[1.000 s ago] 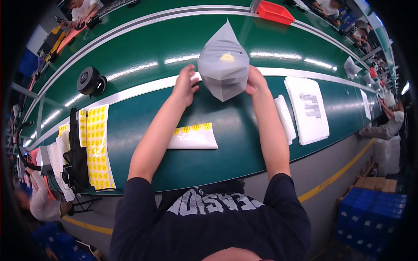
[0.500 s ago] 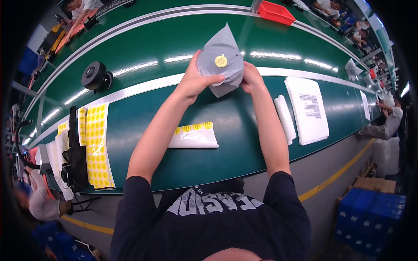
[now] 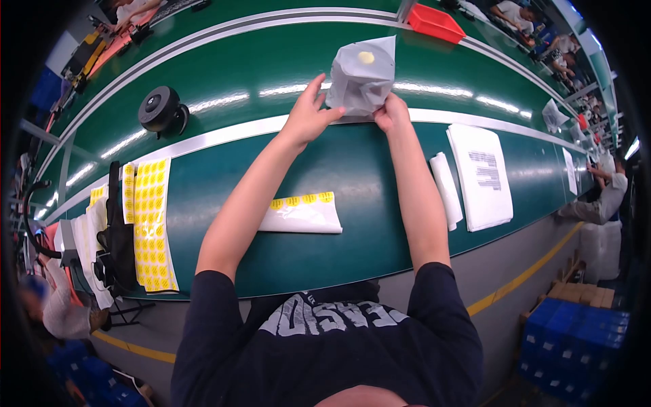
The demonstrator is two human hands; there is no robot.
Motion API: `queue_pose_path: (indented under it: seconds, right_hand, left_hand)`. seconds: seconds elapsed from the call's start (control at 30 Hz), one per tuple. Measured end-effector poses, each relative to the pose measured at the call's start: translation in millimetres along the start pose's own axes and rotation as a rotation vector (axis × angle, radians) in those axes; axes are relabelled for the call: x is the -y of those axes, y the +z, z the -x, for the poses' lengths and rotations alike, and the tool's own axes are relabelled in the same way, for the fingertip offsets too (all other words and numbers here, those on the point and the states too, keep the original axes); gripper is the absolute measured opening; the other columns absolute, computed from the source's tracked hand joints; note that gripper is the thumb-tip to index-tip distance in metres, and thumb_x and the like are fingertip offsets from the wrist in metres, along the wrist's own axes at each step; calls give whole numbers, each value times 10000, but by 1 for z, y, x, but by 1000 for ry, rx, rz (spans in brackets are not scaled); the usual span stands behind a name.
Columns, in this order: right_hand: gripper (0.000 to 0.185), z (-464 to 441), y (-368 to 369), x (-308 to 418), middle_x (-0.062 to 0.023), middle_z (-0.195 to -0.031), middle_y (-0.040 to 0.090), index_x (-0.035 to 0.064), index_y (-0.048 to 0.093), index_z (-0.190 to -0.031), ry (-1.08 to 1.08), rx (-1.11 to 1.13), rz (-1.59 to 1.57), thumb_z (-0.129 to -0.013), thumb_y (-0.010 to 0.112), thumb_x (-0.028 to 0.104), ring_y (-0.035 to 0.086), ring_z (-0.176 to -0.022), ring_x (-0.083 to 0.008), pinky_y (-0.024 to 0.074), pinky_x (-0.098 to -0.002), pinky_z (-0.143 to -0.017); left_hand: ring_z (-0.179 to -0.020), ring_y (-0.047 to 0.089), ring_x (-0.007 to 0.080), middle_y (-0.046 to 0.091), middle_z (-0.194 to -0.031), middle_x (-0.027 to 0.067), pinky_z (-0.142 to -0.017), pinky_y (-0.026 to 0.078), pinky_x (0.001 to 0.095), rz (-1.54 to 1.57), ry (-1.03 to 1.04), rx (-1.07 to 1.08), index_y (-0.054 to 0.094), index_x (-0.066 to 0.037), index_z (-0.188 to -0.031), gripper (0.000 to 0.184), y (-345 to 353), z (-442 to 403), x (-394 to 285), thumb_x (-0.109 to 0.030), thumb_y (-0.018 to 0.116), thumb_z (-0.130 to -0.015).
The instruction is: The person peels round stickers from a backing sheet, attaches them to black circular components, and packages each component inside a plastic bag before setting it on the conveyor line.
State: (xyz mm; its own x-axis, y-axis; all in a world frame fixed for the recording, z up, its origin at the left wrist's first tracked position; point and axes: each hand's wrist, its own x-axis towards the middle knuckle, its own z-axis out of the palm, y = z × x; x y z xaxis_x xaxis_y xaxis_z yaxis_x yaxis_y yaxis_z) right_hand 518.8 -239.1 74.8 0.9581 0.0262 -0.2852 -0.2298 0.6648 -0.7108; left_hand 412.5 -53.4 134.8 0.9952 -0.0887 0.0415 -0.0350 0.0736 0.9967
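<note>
Standing left of bag (image 3: 359,80): black device (image 3: 159,110)

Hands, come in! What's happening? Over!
Right hand gripping translucent grey plastic bag, round yellow sticker showing. Left hand spread, thumb at bag's edge. Black rounded device apart, not blocking.

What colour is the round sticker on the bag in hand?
The sticker is pale yellow, best seen in the head view.

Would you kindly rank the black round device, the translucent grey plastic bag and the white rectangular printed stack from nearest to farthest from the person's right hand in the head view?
1. Translucent grey plastic bag: touching the right hand.
2. White rectangular printed stack: flat on the right.
3. Black round device: over on the left.
</note>
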Motion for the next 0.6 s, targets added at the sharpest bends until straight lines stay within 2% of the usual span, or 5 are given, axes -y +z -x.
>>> queue_pose_path:
  seconds: [0.23,0.37,0.4,0.5,0.6]
  right_hand:
    - [280,-62,-12,7,-177,-1137,530,-80,460,-1128,4,-47,57,-941,443,127,562,-1011,-301,512,-444,-843]
    - [225,-97,-22,5,-153,-1063,572,-36,511,-1088,-45,-32,290,-909,480,96,604,-914,-283,528,-449,-751]
    - [227,-100,-22,7,-162,-1027,616,12,587,-1055,-70,-151,418,-854,530,100,623,-901,-296,520,-436,-737]
    - [228,-75,-12,29,-177,-1008,638,62,658,-999,-476,-418,1537,-811,548,132,618,-931,-318,506,-422,-779]
    - [218,-65,-19,31,-190,-972,642,64,693,-923,-482,-497,1579,-778,558,154,609,-942,-329,490,-397,-815]
  left_hand:
    - [-1234,413,284,382,-1351,140,-944,414,342,-196,-59,62,371,-19,-1306,574,-42,62,-5,-91,628,-798]
    - [-1133,512,265,500,-1240,131,-881,458,340,-331,-94,-24,470,-8,-1215,459,-70,107,2,-123,626,-799]
    - [-1114,525,256,515,-1221,130,-877,459,338,-357,-104,-58,483,-5,-1200,442,-74,115,2,-123,625,-799]
    - [-1097,537,245,533,-1199,131,-859,462,328,-370,-170,-82,497,-3,-1186,426,-84,136,7,-120,624,-797]
    - [-1078,548,244,543,-1182,128,-844,465,322,-370,-142,-127,505,-8,-1178,410,-88,153,18,-118,620,-800]
